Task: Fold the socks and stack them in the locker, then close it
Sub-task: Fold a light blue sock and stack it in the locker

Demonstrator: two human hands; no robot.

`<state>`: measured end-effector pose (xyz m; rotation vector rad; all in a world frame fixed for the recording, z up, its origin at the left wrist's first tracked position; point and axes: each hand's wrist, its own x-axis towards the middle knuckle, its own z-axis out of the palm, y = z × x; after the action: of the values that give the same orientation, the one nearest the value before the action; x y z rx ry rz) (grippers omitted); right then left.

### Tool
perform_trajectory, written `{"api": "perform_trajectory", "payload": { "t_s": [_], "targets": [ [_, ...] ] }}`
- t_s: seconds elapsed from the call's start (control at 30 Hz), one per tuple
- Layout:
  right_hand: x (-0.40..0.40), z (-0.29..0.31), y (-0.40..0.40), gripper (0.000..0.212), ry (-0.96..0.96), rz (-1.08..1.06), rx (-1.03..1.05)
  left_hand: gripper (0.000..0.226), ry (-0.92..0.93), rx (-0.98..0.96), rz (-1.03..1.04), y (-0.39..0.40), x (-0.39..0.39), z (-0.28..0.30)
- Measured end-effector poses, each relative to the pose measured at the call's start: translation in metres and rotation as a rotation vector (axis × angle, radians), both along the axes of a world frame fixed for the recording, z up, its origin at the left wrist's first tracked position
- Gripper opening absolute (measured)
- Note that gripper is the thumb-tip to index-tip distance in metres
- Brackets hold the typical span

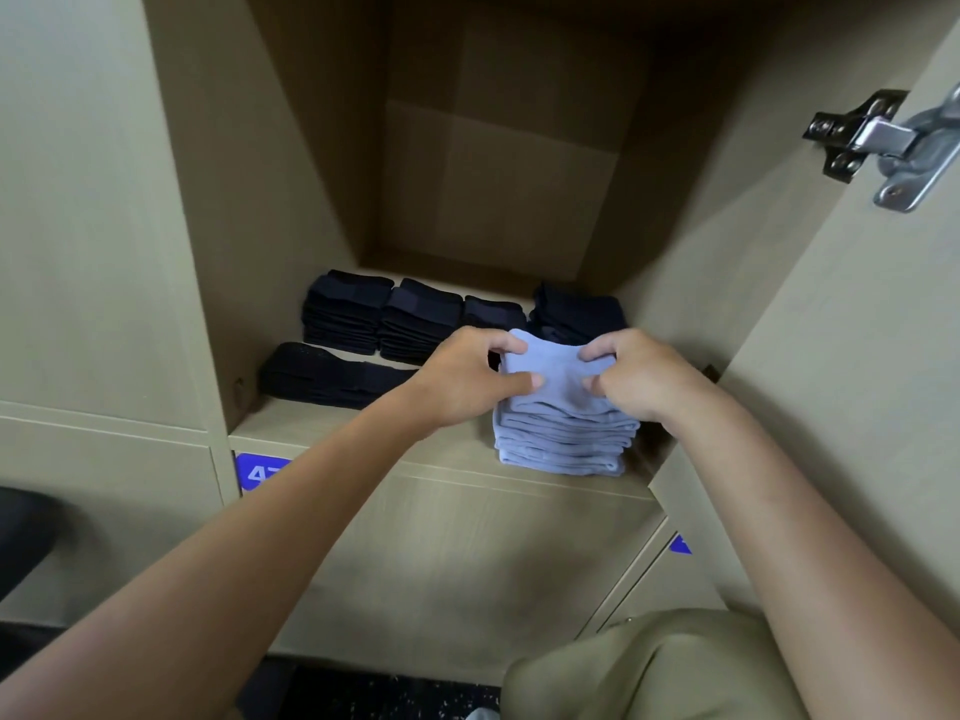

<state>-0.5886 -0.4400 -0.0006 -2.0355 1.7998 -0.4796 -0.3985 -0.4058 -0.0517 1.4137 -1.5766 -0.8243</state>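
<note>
Pale-blue top sock (553, 374) was pinched at either end by left hand (465, 379) and right hand (641, 379), squaring it on the blue stack (563, 439) at the locker shelf (363, 439) front; dark stacks (384, 319) filled the rear.

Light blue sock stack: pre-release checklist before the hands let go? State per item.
1. Top sock sits on the light blue stack: ok, it rests on top.
2. Left hand and right hand grip: ok, both pinch the top sock's edges.
3. Stack squareness: ok, layers look aligned, no visible lean.
4. Stack fully on the locker shelf: ok, it stands just behind the front edge.
5. Loose work left: not ok, one dark unfolded sock lies flat on the shelf at the left, in front of the dark sock stacks.
6. Locker door: not ok, open.
</note>
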Motion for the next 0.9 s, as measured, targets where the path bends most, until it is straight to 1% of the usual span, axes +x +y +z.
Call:
{"api": "perform_trajectory", "payload": {
  "t_s": [0.07,0.13,0.2,0.27,0.33,0.47,0.5,0.57,0.63,0.8,0.9],
  "targets": [
    [0.003,0.0,0.001,0.044,0.122,-0.022,-0.013,0.048,-0.094,-0.02,-0.003,0.002,0.0,-0.002],
    [0.006,0.001,0.003,0.044,0.24,-0.034,-0.038,0.044,-0.097,-0.03,-0.013,0.006,0.001,-0.001],
    [0.008,0.004,0.007,0.037,0.288,-0.033,-0.104,0.036,-0.072,-0.055,0.005,0.01,0.004,0.001],
    [0.009,0.006,0.01,0.027,0.255,-0.015,-0.203,0.027,-0.08,-0.111,0.051,0.015,0.01,0.003],
    [0.011,0.007,0.014,0.02,0.17,0.022,-0.286,0.022,-0.104,-0.176,0.09,0.022,0.017,0.004],
    [0.029,0.007,0.024,0.009,0.025,0.134,-0.363,0.012,-0.104,-0.205,0.147,0.042,0.035,0.007],
    [0.034,0.007,0.028,0.01,-0.011,0.174,-0.367,0.009,-0.138,-0.213,0.167,0.048,0.041,0.008],
    [0.046,0.007,0.036,0.012,-0.073,0.261,-0.347,0.005,-0.269,-0.227,0.208,0.058,0.053,0.008],
    [0.058,0.005,0.045,0.012,-0.094,0.342,-0.321,0.006,-0.384,-0.222,0.236,0.07,0.065,0.007],
    [0.083,-0.005,0.058,0.01,-0.129,0.472,-0.264,0.008,-0.465,-0.171,0.288,0.098,0.098,-0.002],
    [0.098,-0.01,0.066,0.012,-0.123,0.55,-0.246,0.01,-0.489,-0.15,0.28,0.117,0.114,-0.001]
  ]
}}
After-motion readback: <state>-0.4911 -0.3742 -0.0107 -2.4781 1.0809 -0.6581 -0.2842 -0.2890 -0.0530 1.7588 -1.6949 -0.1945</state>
